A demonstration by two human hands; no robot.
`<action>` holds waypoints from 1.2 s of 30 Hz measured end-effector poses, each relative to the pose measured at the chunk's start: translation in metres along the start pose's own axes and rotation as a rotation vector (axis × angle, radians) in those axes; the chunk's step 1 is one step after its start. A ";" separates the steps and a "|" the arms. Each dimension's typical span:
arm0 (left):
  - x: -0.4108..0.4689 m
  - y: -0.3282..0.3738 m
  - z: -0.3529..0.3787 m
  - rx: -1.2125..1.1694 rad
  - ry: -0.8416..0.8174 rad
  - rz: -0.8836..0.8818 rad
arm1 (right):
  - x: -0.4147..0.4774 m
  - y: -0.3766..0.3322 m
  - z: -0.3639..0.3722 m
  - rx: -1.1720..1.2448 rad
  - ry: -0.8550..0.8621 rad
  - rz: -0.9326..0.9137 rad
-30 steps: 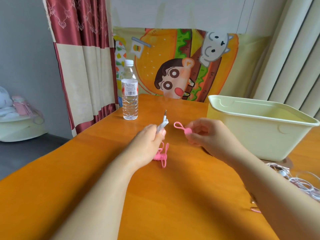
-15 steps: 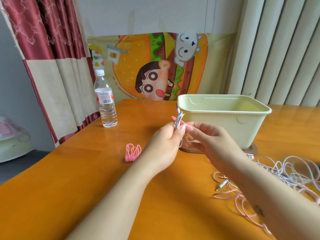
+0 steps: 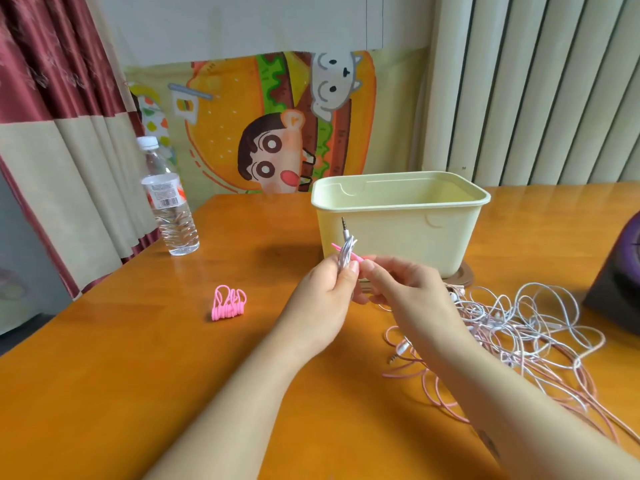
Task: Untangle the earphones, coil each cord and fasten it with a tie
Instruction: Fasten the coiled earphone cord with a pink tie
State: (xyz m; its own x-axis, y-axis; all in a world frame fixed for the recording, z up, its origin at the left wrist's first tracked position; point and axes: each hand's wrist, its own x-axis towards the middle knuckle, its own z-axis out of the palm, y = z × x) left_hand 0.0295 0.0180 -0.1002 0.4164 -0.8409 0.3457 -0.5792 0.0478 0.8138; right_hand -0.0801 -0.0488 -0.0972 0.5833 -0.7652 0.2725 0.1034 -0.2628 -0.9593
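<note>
My left hand (image 3: 323,301) grips a coiled white earphone cord (image 3: 347,252) upright, its metal jack sticking out above my fist. A pink tie (image 3: 356,257) runs across the coil just above my fingers, and my right hand (image 3: 403,289) pinches its end beside the coil. Both hands meet in front of the pale green bin. A tangle of white and pink earphone cords (image 3: 512,327) sprawls on the table to the right, partly hidden by my right forearm. A bunch of spare pink ties (image 3: 228,303) lies on the table to the left of my hands.
A pale green plastic bin (image 3: 401,230) stands on the orange wooden table (image 3: 138,375) right behind my hands. A water bottle (image 3: 169,202) stands at the table's left edge by the curtain. A dark purple object (image 3: 620,282) sits at the right edge.
My view has swung to the right, bringing the cord tangle into sight. My hands came together: the right hand brought the pink tie up to the coil that my left hand holds.
</note>
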 end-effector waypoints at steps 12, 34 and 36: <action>-0.002 -0.013 -0.006 -0.006 -0.080 -0.054 | 0.010 0.018 0.001 0.043 0.101 0.093; -0.015 0.000 -0.001 -0.745 -0.589 -0.722 | 0.002 0.000 -0.004 -0.247 0.078 -0.238; -0.014 -0.001 -0.003 -0.798 -0.576 -0.738 | 0.002 0.002 -0.003 -0.346 0.014 -0.304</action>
State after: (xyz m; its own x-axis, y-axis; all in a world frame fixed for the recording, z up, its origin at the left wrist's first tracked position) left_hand 0.0263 0.0317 -0.1044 -0.0252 -0.9114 -0.4106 0.3394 -0.3942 0.8541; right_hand -0.0815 -0.0527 -0.0985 0.5566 -0.6302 0.5413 -0.0082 -0.6557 -0.7550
